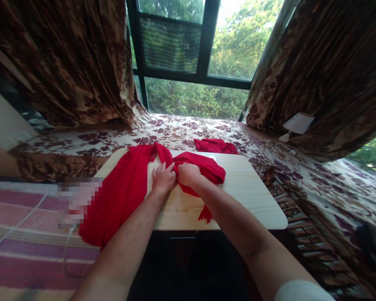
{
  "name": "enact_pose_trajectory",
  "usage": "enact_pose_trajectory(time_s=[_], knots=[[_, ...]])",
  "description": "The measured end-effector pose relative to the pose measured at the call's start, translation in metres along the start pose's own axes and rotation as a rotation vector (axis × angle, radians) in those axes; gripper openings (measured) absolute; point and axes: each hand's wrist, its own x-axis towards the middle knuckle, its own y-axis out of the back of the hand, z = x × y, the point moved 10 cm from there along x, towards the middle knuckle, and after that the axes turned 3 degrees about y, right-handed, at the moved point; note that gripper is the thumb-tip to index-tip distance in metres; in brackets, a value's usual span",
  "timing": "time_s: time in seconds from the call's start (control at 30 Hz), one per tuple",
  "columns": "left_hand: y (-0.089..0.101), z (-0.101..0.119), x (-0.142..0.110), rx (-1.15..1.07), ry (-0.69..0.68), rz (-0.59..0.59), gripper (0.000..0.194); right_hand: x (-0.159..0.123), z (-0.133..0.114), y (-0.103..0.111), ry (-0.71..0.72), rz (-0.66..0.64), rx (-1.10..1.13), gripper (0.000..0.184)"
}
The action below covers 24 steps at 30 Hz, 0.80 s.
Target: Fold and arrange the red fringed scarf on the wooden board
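Observation:
A long red cloth lies across a small light wooden table, its left part hanging over the table's near left edge. My left hand and my right hand sit side by side at the table's middle, both closed on the cloth where it bunches. The cloth's right part is heaped just past my right hand. A second folded red piece lies beyond the table's far edge on the patterned bedding.
Floral bedding spreads around the table. Brown patterned curtains hang on both sides of a dark-framed window. A striped blanket lies at the left, with a white cable over it.

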Motion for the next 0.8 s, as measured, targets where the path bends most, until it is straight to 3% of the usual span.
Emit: enact_pose_trajectory(time_s=[0.1,0.2,0.33,0.4,0.53,0.7,0.8], knots=[[-0.002,-0.002,0.001,-0.022,0.035,0.010,0.058,-0.004,0.015,-0.002,-0.108,0.058,0.058,0.026],[-0.003,-0.002,0.003,-0.051,0.045,0.005,0.060,-0.014,0.031,0.014,-0.198,0.270,0.144,0.028],[-0.004,0.000,0.003,-0.054,0.021,-0.031,0.057,-0.028,0.034,0.030,-0.171,0.499,0.225,0.028],[-0.004,0.000,0.003,-0.045,0.020,-0.035,0.056,-0.028,0.029,0.025,-0.126,0.465,0.209,0.026],[-0.006,0.001,0.004,-0.051,-0.005,-0.057,0.050,-0.022,0.003,0.005,0.090,0.269,0.124,0.027],[-0.001,-0.009,0.008,-0.195,0.074,-0.039,0.058,-0.025,-0.008,0.006,0.192,0.210,0.118,0.022],[0.003,-0.003,0.006,-0.214,0.029,-0.031,0.060,-0.033,-0.012,0.014,0.283,0.187,0.168,0.015]])
